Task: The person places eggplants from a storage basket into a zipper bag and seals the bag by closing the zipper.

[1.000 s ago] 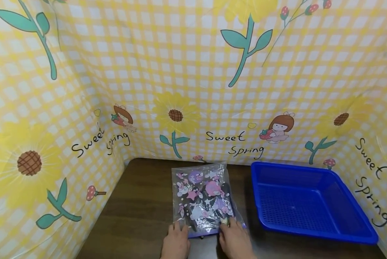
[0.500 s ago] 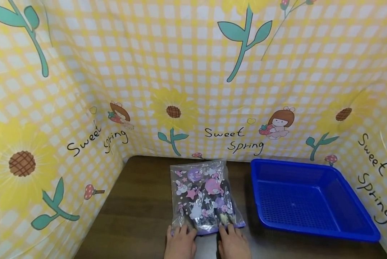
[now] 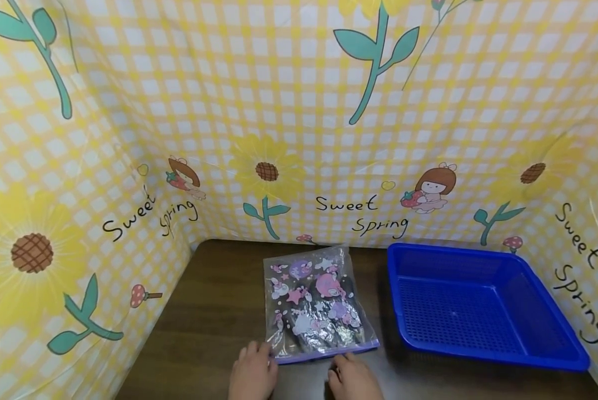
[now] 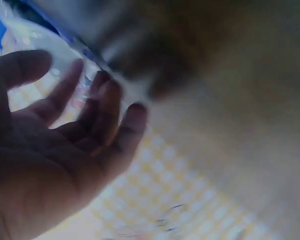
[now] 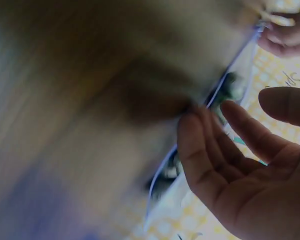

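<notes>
A clear plastic zip bag (image 3: 311, 305) printed with pink, purple and white cartoon figures and stars lies flat on the brown table. Dark contents show through it, and its purple zip edge (image 3: 324, 355) faces the person. At the bag's near left corner is the left hand (image 3: 253, 371), its fingers loosely bent and the thumb apart from them in the left wrist view. The right hand (image 3: 355, 379) has its fingertips right at the zip edge, right of the middle. Its thumb (image 5: 285, 105) also stands away from the fingers, with nothing pinched between.
To the right of the bag stands a blue plastic basket (image 3: 399, 300) with a perforated bottom. The dark wooden table (image 3: 204, 311) ends at a yellow checked cloth (image 3: 309, 133) that hangs at the back and both sides.
The left hand has slid left off the bag's near edge to its corner. The right hand has drawn back slightly towards the person, leaving more of the purple edge uncovered.
</notes>
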Tool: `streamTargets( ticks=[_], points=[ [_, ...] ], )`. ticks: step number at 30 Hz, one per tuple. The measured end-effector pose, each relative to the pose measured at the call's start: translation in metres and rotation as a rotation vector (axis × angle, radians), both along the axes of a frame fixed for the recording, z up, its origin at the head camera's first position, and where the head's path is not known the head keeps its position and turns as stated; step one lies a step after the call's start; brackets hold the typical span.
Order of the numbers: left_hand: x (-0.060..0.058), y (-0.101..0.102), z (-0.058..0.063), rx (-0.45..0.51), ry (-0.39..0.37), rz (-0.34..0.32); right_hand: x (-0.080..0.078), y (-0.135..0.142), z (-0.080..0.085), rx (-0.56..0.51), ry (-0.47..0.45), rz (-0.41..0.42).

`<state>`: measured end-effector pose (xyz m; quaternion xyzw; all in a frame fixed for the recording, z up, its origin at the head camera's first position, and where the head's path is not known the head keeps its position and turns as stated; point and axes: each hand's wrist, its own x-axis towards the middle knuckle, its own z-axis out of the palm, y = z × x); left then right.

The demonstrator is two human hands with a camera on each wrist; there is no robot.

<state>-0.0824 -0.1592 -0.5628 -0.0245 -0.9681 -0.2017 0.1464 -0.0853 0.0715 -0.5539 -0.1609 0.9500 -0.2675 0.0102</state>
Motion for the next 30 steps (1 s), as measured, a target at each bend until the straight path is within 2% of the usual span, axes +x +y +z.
streamTargets(
  ticks=[3,6,7,10,18,25,27,30],
  points=[
    [-0.001,-0.01,0.002,0.104,-0.136,0.055,-0.002,-0.007,0.0,-0.127,-0.117,0.058],
    [-0.001,-0.014,0.004,0.237,-0.231,0.043,-0.003,-0.017,-0.004,-0.197,-0.206,0.092],
    [-0.001,-0.015,0.005,0.27,-0.251,0.034,-0.003,-0.021,-0.007,-0.207,-0.209,0.101],
    [-0.002,-0.017,0.007,0.329,-0.272,0.008,-0.002,-0.033,-0.013,-0.247,-0.205,0.121],
    [-0.004,-0.024,0.009,0.312,-0.303,0.056,-0.002,-0.057,-0.017,-0.363,-0.266,0.127],
    [-0.006,-0.027,0.007,0.345,-0.367,0.017,-0.004,-0.071,-0.028,-0.605,-0.415,0.127],
    [-0.007,-0.027,0.006,0.408,-0.401,-0.008,-0.003,-0.075,-0.031,-0.66,-0.45,0.114],
    [-0.008,-0.028,0.005,0.553,-0.464,-0.065,-0.002,-0.081,-0.034,-0.739,-0.485,0.094]
  ],
)
